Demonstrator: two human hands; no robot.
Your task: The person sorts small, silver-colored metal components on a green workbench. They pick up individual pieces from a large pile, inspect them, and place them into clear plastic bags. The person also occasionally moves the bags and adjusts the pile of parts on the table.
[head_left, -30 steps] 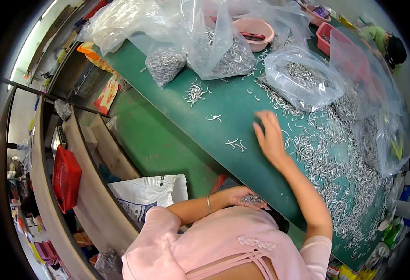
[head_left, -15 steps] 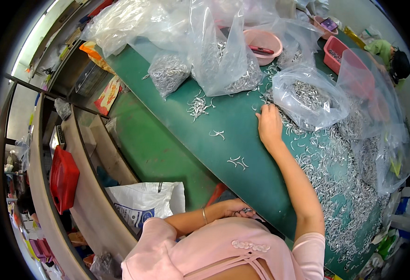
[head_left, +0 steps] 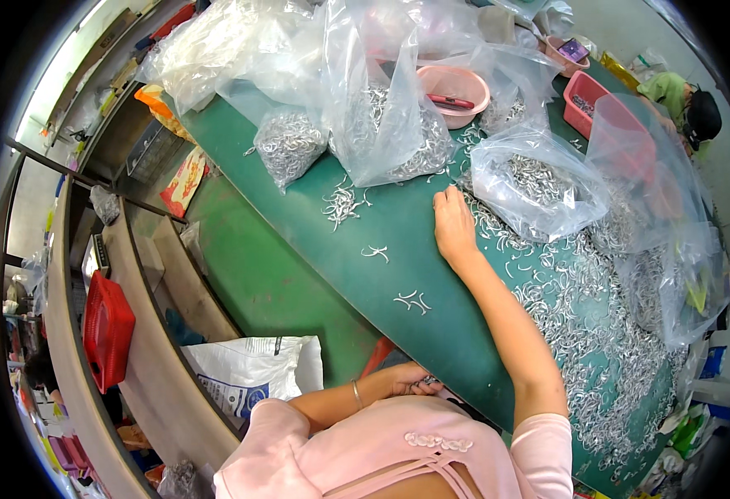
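Note:
My left hand (head_left: 411, 380) is held low against my body, just off the green table's near edge. Its fingers are curled round several small silvery curved metal pieces (head_left: 426, 381). My right arm stretches across the table, and my right hand (head_left: 454, 220) rests on the surface with its fingers drawn together and pointing down. Whatever is under those fingertips is hidden. Right of this hand, loose curved metal pieces (head_left: 540, 287) spread toward the right edge. An open clear plastic bag (head_left: 540, 179) full of such pieces stands beside it. Small groups of pieces (head_left: 413, 301) lie to its left.
More filled clear bags (head_left: 290, 145) line the table's far side, with a pink bowl (head_left: 455, 90) holding a red-handled tool. A pink basket (head_left: 585, 104) stands far right near another person (head_left: 685, 104). Shelving with a red tray (head_left: 107, 328) and a white sack (head_left: 257, 370) are at left.
My right hand has shifted slightly left and farther away over the table, fingers still together. The left hand stays low with its metal pieces. The whole view has tilted a little.

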